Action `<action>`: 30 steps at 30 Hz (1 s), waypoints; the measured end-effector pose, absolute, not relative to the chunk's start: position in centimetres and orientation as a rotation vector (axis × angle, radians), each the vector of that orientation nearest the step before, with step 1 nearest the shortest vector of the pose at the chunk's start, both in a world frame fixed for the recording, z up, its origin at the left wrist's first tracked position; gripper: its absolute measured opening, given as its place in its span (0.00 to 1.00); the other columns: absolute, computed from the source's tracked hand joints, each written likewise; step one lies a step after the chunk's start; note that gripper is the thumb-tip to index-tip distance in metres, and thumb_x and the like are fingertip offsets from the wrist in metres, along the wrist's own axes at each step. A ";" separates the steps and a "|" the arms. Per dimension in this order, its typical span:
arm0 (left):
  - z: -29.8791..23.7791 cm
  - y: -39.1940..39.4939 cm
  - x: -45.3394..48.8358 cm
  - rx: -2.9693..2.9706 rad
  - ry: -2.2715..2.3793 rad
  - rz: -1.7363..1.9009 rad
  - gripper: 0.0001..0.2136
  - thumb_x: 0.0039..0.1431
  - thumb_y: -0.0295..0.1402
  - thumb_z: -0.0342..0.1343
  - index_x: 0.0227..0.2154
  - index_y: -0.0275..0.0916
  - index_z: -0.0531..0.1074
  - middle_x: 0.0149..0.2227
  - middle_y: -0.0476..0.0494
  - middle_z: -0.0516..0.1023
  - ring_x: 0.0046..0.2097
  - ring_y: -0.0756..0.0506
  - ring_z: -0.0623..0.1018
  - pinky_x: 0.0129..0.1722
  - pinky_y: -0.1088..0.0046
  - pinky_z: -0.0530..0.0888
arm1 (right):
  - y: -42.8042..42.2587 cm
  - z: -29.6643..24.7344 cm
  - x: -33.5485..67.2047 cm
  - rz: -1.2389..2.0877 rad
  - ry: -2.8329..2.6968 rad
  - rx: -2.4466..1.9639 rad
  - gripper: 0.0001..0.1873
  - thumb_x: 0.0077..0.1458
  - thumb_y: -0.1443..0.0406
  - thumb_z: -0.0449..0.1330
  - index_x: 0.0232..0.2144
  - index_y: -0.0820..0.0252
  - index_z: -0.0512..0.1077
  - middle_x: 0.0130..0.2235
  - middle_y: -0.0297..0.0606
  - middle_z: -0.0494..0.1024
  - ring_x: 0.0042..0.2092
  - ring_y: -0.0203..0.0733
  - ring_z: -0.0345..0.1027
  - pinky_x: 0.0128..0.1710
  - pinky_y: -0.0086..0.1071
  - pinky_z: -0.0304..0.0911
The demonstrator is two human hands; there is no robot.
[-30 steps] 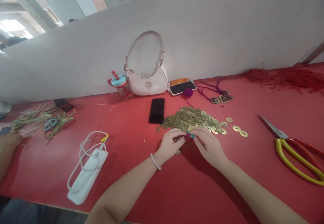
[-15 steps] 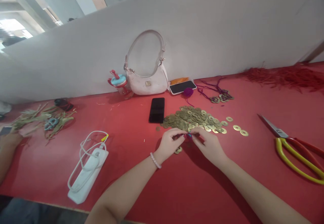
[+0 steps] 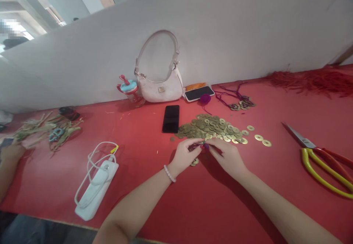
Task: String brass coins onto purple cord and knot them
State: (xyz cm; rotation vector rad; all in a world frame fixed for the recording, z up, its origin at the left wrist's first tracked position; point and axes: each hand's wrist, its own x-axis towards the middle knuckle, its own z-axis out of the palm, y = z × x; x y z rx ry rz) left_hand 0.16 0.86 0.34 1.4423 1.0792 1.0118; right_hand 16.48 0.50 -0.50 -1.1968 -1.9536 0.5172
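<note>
My left hand (image 3: 185, 158), with a beaded bracelet at the wrist, pinches a purple cord (image 3: 206, 146) at the near edge of a heap of brass coins (image 3: 212, 127). Facing it, my right hand (image 3: 228, 158) has its thumb and fingers closed on the same cord, and the fingertips of both hands nearly meet. Just under my left fingers a few holed coins (image 3: 194, 162) show; whether they hang from the cord I cannot tell. The fingers hide much of the cord.
Big scissors (image 3: 314, 152) with red and yellow handles lie at right. A black phone (image 3: 171, 119), a white handbag (image 3: 161, 85), a lidded cup (image 3: 131, 91), a purple yarn ball (image 3: 205, 98) and corded coins (image 3: 244, 104) are behind. At left are a power strip (image 3: 96, 190) and another person's hand (image 3: 12, 154).
Both hands stay almost in place, with small shifts of the fingertips around the purple cord. The whole view has moved slightly.
</note>
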 end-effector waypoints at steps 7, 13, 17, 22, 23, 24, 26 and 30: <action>0.5 1.0 0.1 1.440 1.116 1.005 0.10 0.51 0.26 0.54 0.37 0.33 0.73 0.38 0.38 0.77 0.38 0.47 0.77 0.40 0.71 0.73 | 0.2 0.1 16.2 0.504 -1.986 -1.180 0.13 0.56 0.68 0.46 0.36 0.58 0.70 0.34 0.39 0.76 0.35 0.40 0.70 0.36 0.33 0.66; 0.5 0.9 0.0 1.477 1.137 0.999 0.11 0.51 0.24 0.52 0.37 0.33 0.73 0.38 0.39 0.77 0.39 0.47 0.76 0.40 0.71 0.73 | 0.1 0.1 16.2 0.481 -2.010 -1.197 0.12 0.53 0.68 0.49 0.37 0.59 0.70 0.36 0.40 0.77 0.37 0.41 0.71 0.37 0.34 0.66; 0.6 0.9 0.1 1.481 1.159 0.994 0.10 0.51 0.25 0.53 0.37 0.34 0.73 0.37 0.39 0.78 0.37 0.48 0.77 0.38 0.72 0.74 | 0.1 0.3 16.2 0.525 -2.020 -1.198 0.13 0.53 0.67 0.48 0.38 0.58 0.70 0.37 0.39 0.77 0.38 0.41 0.71 0.38 0.35 0.66; 0.6 0.9 0.1 1.524 1.175 1.010 0.09 0.52 0.26 0.53 0.36 0.34 0.74 0.36 0.40 0.78 0.36 0.48 0.77 0.38 0.73 0.74 | 0.0 0.4 16.2 0.527 -2.014 -1.193 0.12 0.51 0.66 0.51 0.37 0.59 0.71 0.37 0.40 0.77 0.37 0.42 0.71 0.37 0.34 0.67; 0.5 1.0 0.1 1.541 1.181 1.013 0.09 0.52 0.26 0.53 0.36 0.34 0.74 0.36 0.41 0.78 0.37 0.48 0.77 0.38 0.73 0.74 | 0.0 0.3 16.2 0.525 -2.012 -1.197 0.12 0.51 0.66 0.51 0.37 0.59 0.71 0.37 0.40 0.77 0.37 0.42 0.71 0.37 0.34 0.67; 0.5 1.0 0.0 1.557 1.186 1.015 0.09 0.52 0.26 0.53 0.35 0.34 0.74 0.35 0.41 0.78 0.37 0.48 0.77 0.38 0.73 0.73 | 0.1 0.2 16.2 0.524 -2.010 -1.199 0.12 0.51 0.66 0.51 0.37 0.59 0.71 0.37 0.39 0.77 0.37 0.42 0.71 0.37 0.34 0.67; 0.5 1.0 0.0 1.580 1.194 1.020 0.09 0.52 0.27 0.53 0.35 0.34 0.75 0.34 0.41 0.78 0.36 0.48 0.76 0.37 0.73 0.73 | 0.2 0.0 16.2 0.521 -2.009 -1.194 0.12 0.51 0.67 0.50 0.37 0.58 0.71 0.37 0.39 0.77 0.37 0.42 0.71 0.38 0.34 0.66; 0.3 1.0 0.0 1.576 1.206 1.038 0.09 0.53 0.28 0.53 0.35 0.34 0.76 0.32 0.41 0.78 0.34 0.48 0.76 0.36 0.73 0.73 | 0.2 -0.4 16.3 0.545 -2.008 -1.199 0.13 0.53 0.69 0.47 0.36 0.57 0.71 0.35 0.38 0.78 0.33 0.40 0.72 0.34 0.32 0.67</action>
